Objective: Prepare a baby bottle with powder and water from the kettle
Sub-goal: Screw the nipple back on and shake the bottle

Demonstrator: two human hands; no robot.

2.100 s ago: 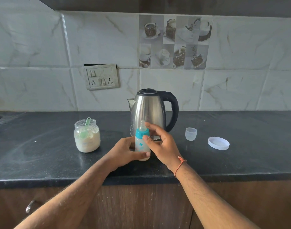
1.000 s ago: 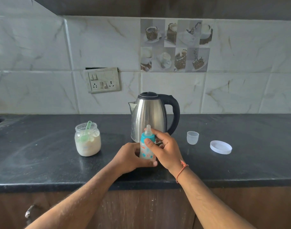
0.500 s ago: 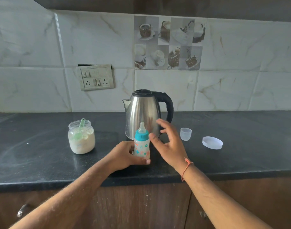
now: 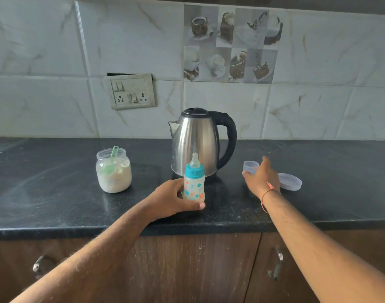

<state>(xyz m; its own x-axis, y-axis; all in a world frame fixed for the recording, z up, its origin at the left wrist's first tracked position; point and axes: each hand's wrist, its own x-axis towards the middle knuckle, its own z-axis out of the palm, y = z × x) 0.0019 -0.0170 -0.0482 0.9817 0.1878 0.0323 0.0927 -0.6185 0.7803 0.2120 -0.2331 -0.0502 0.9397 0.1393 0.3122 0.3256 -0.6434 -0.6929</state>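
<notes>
Currently the baby bottle stands upright on the black counter, just in front of the kettle, at roughly 6 o'clock from it. Teat and blue collar are on the bottle; body looks filled with pale, milky content. Judgement: powder and water are likely already in, and the teat ring fitted.

Left hand: fingers wrapped around the lower bottle body, thumb across the front, clamped on it.

Right hand: out at 3 o'clock from the bottle, at the small clear cap. Fingers loosely spread and apart; thumb side appears to touch the cap's lower edge, but cannot tell whether a grip is closed on it.

Powder jar at 9 o'clock from the kettle, open, green scoop standing inside. White lid lies flat at 3 o'clock of the right hand, well apart from its jar.

Left to do, as judged: cap onto the teat, possibly shaking to mix, jar lid back on.
</notes>
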